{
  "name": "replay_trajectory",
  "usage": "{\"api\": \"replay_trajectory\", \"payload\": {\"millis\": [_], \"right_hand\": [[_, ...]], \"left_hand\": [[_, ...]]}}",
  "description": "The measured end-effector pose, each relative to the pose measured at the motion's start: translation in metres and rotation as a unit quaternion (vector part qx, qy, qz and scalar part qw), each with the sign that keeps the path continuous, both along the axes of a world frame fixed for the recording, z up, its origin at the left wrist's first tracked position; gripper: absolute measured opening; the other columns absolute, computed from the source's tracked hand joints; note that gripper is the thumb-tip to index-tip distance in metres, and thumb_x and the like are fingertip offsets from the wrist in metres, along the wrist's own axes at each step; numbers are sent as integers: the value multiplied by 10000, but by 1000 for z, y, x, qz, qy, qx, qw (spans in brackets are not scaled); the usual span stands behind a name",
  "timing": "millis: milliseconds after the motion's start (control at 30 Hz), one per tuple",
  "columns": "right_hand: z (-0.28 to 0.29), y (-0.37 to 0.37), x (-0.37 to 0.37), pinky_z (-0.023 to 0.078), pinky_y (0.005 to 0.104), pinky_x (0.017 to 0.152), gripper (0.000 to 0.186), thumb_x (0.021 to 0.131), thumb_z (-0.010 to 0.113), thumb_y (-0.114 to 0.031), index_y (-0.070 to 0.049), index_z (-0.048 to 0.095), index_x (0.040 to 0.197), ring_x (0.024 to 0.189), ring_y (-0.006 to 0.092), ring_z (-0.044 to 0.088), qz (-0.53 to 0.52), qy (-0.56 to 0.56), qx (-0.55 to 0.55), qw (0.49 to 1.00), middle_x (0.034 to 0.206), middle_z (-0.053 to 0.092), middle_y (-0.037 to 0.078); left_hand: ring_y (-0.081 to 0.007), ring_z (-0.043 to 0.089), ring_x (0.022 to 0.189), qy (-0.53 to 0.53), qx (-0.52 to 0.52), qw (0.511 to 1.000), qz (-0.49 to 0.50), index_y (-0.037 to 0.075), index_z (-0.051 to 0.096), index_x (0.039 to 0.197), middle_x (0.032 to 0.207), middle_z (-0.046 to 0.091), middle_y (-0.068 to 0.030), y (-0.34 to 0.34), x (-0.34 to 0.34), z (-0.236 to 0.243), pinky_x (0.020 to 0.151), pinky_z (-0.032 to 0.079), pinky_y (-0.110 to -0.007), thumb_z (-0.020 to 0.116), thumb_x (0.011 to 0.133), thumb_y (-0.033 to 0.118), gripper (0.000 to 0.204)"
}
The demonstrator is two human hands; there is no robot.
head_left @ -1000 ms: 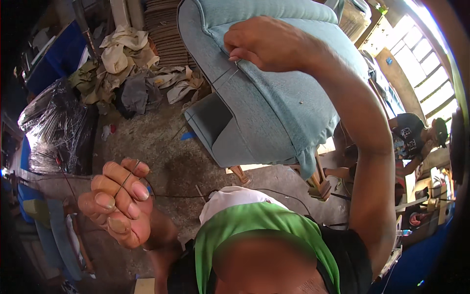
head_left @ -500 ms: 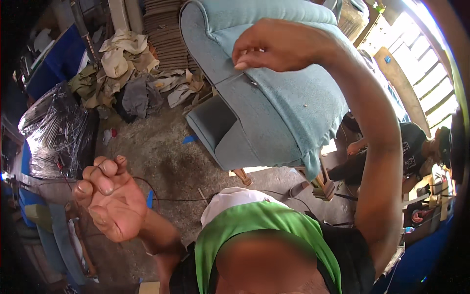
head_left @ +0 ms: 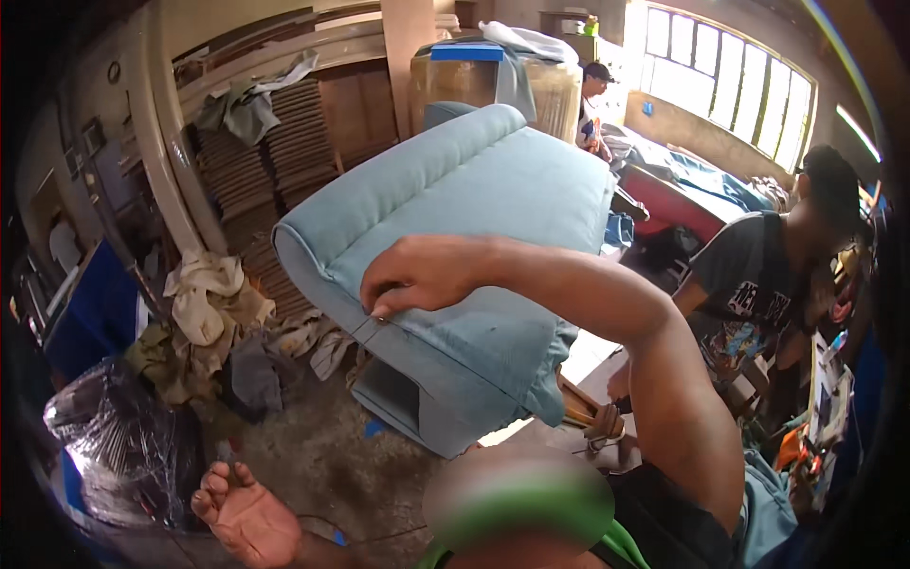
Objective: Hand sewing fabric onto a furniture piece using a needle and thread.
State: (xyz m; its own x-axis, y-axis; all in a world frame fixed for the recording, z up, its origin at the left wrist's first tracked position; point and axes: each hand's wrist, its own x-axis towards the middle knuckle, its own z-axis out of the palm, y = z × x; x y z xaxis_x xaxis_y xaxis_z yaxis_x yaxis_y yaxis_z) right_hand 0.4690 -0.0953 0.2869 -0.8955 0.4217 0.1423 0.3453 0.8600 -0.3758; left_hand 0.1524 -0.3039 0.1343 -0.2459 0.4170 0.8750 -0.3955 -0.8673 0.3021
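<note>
A light blue upholstered armchair or sofa piece [head_left: 455,213] stands before me, its rolled arm running away from me. My right hand [head_left: 417,275] reaches over its near side with thumb and fingers pinched together. A thin strand, like a needle or thread, shows just under the fingertips at the seam of the front panel [head_left: 417,356]; its exact kind is too fine to tell. My left hand [head_left: 251,520] is raised at the lower left, palm up, fingers apart and slightly curled, with nothing in it, away from the upholstery.
Cloth scraps [head_left: 213,318] lie heaped on the left beside a plastic-wrapped bundle [head_left: 123,446]. Stacked brown slats [head_left: 294,133] stand behind. At the right a person in a dark shirt [head_left: 744,284] sits close by; another person [head_left: 592,109] is farther back near a wrapped block [head_left: 483,90].
The view has tilted up, showing more of the room and windows. My right hand stays pinched near the same seam. My left hand now appears lower in the picture, still open.
</note>
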Motion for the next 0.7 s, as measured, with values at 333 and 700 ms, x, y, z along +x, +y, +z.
{"api": "replay_trajectory", "payload": {"millis": [333, 700], "right_hand": [[-32, -21, 23, 511, 392, 748, 134, 874, 751, -173, -59, 706, 926, 844, 285, 631, 90, 139, 133, 977, 891, 659, 81], [-42, -27, 22, 480, 441, 738, 138, 923, 650, -116, -5, 616, 849, 837, 350, 583, 90, 179, 168, 965, 846, 602, 122]], "left_hand": [[-317, 427, 1377, 26, -5, 1000, -5, 28, 471, 1427, 1464, 485, -180, 19, -9, 11, 1074, 368, -472, 418, 1076, 342, 474], [-337, 418, 1368, -47, -7, 998, -40, 53, 499, 1390, 1441, 495, -172, 11, 27, 8, 1104, 334, -498, 480, 1031, 392, 493]]}}
